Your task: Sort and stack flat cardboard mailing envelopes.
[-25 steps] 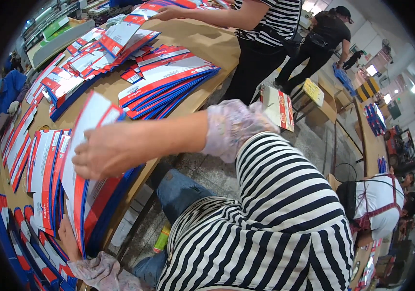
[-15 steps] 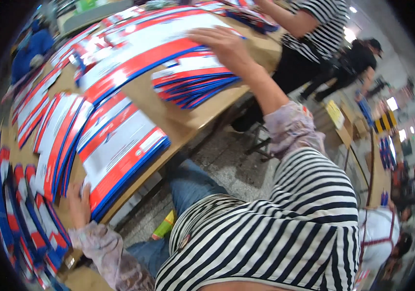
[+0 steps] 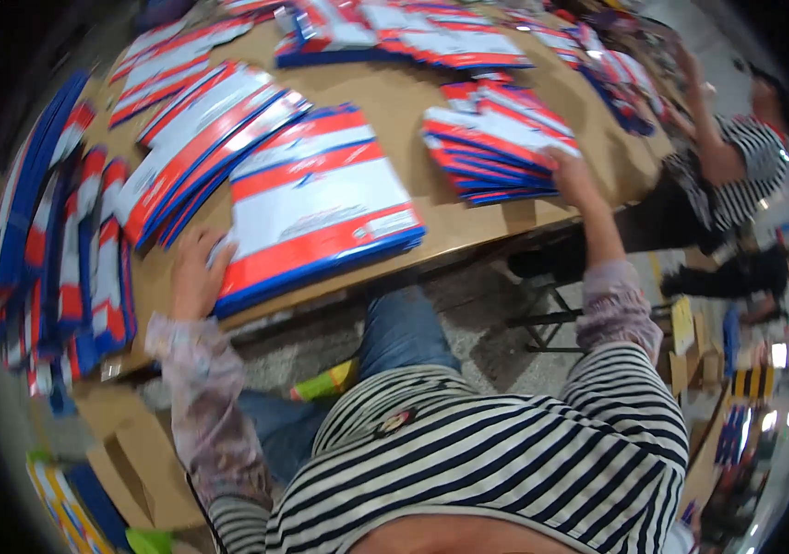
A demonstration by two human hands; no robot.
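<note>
In front of me, near the table edge, lies a neat stack of flat printed packages (image 3: 316, 212) in white, red and blue. My left hand (image 3: 199, 277) rests at its left side, fingers apart, thumb against the stack's edge. To the right is a fanned pile of similar flat packages (image 3: 496, 138). My right hand (image 3: 572, 175) is at its right corner, fingers bent over the top package's edge; the thumb is hidden. Another fanned pile (image 3: 205, 138) lies left of the neat stack, partly against it.
More printed packages (image 3: 450, 37) cover the far side of the brown table (image 3: 358, 83). Upright bundles (image 3: 81, 249) crowd the left end. An open cardboard box (image 3: 141, 462) stands below at lower left. A person in a striped top (image 3: 750, 162) works at the right, beside a stool (image 3: 551, 323).
My right hand has left a large flat package and come down to the right corner of the fanned pile. My left hand stays beside the neat stack. The view has turned.
</note>
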